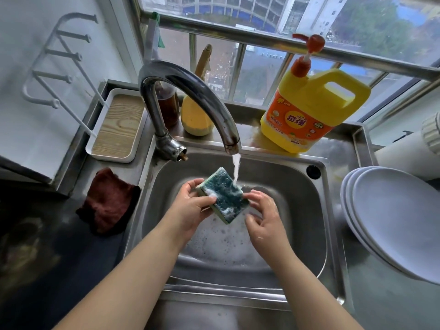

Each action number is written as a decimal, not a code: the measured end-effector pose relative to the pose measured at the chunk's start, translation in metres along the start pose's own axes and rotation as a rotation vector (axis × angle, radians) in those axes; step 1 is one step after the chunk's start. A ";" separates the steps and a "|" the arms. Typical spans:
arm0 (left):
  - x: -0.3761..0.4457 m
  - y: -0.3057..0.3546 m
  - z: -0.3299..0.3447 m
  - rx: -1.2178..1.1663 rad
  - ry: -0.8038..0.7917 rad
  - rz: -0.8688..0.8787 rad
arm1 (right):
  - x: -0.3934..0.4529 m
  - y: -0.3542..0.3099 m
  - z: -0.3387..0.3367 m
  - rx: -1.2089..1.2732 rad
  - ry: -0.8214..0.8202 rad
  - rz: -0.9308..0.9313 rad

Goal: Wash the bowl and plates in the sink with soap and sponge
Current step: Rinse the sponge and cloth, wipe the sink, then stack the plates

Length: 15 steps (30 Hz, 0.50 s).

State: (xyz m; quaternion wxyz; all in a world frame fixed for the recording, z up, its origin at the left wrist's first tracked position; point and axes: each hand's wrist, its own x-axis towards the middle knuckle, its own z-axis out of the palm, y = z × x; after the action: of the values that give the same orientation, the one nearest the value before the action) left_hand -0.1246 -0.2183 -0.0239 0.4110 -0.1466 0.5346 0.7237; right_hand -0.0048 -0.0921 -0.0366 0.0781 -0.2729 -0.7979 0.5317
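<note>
The left hand [190, 206] pinches the foamy green-and-yellow rectangular sponge [223, 195] — soft, soaked, likely slippery; the right hand [264, 215] touches its edge, fingers loose — better held by both long sides.

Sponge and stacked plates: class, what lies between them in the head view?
In the head view, the right hand touches the sponge; past it come the sink wall and rim, then the plates leaning on the counter.

The yellow plastic detergent jug with a red pump [309, 110] carries an orange label [297, 122]. On it, "KEON" stands in small letters above two large yellow Chinese characters in a red oval. The label's smaller print is too blurred to read.
</note>
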 end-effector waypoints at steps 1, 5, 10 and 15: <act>0.001 -0.001 0.002 -0.008 -0.013 0.024 | 0.003 0.000 0.000 0.069 0.002 0.079; 0.005 -0.002 0.013 -0.004 -0.089 0.029 | 0.013 0.004 0.000 0.227 0.028 0.294; 0.013 -0.006 0.026 -0.005 -0.169 -0.029 | 0.012 0.002 -0.010 0.330 0.123 0.305; 0.018 -0.009 0.041 0.002 -0.213 -0.088 | 0.007 0.004 -0.021 0.355 0.196 0.290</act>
State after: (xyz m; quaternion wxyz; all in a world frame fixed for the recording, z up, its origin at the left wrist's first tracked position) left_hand -0.1194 -0.1728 -0.0253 0.4969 -0.0915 0.4819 0.7159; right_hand -0.0004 -0.0710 -0.0324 0.1245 -0.4168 -0.6331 0.6403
